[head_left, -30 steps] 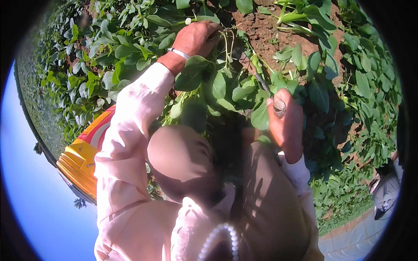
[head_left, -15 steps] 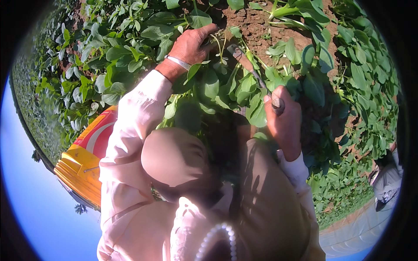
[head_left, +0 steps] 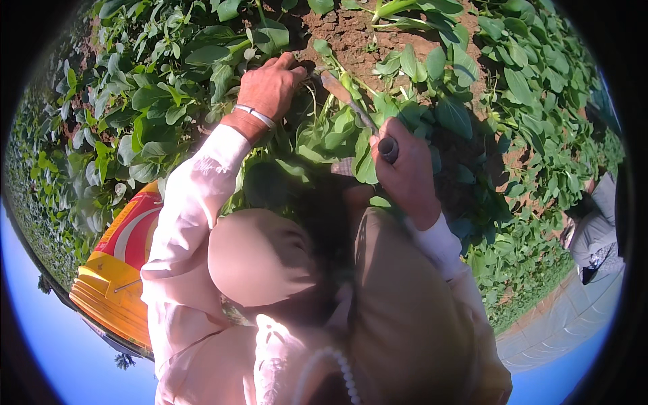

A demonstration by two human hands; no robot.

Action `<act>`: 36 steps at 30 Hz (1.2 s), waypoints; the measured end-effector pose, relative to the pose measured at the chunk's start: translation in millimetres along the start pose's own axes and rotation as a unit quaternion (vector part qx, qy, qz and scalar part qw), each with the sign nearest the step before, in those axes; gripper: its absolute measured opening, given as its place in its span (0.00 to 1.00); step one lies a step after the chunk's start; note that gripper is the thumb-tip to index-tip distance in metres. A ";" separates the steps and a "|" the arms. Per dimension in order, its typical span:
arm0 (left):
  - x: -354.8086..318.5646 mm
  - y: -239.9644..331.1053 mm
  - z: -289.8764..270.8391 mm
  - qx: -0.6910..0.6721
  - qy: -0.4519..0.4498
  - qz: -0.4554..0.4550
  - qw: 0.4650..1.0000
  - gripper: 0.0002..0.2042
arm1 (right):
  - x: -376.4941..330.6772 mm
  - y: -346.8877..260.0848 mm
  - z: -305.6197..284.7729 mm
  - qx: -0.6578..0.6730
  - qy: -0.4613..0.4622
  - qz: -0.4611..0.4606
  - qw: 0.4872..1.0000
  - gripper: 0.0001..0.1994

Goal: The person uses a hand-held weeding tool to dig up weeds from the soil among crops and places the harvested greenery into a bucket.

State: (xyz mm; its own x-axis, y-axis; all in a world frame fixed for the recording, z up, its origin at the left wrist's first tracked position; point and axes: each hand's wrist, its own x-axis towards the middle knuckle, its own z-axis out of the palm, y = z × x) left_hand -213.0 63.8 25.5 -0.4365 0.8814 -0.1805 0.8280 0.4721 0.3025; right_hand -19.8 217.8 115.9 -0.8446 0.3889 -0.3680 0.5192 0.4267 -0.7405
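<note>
My left hand [head_left: 270, 88], with a pale bangle at the wrist, reaches down among the leafy greens [head_left: 223, 54]. Its fingers curl under beside a few thin pale stems, and leaves and shadow hide what they grip, if anything. My right hand [head_left: 410, 169] is wrapped round a hand tool [head_left: 337, 88] with a rounded dark handle end, a thin dark shank and a flat rust-brown blade. The blade points up and left, its tip close to my left fingers. Broad green leaves [head_left: 334, 131] lie loosely under the tool and between my hands.
A yellow bucket [head_left: 111, 297] with a red panel stands by my left elbow. Bare reddish soil [head_left: 341, 37] shows ahead of my hands, with more leafy rows [head_left: 526, 81] to the right. My bent knee [head_left: 260, 253] is close below. Another person's grey-clad leg [head_left: 597, 229] is at the far right.
The view has shifted, so everything sits further left. My left hand has rolled over, its back now showing and its fingers tucked down. My right hand still grips the tool.
</note>
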 end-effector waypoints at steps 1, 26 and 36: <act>-0.7 -0.2 -4.6 -0.055 0.001 -0.015 0.998 0.12 | -0.9 -1.0 -0.6 -0.001 0.004 0.001 1.000 0.07; 105.6 133.2 -16.4 -0.092 -0.199 0.151 0.964 0.11 | -130.6 9.6 -67.2 0.029 0.245 0.130 0.960 0.12; 132.0 153.1 21.6 -0.114 -0.118 -0.025 0.986 0.14 | -119.9 20.7 -36.9 0.038 0.199 0.134 0.970 0.09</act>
State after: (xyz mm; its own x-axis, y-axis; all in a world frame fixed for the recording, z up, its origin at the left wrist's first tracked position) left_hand -136.3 252.0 27.7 -0.3578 0.8411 -0.4055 0.6957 0.5298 0.4851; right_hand 97.0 210.1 165.4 -0.5562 0.7678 -0.3181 0.6888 0.2117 -0.6933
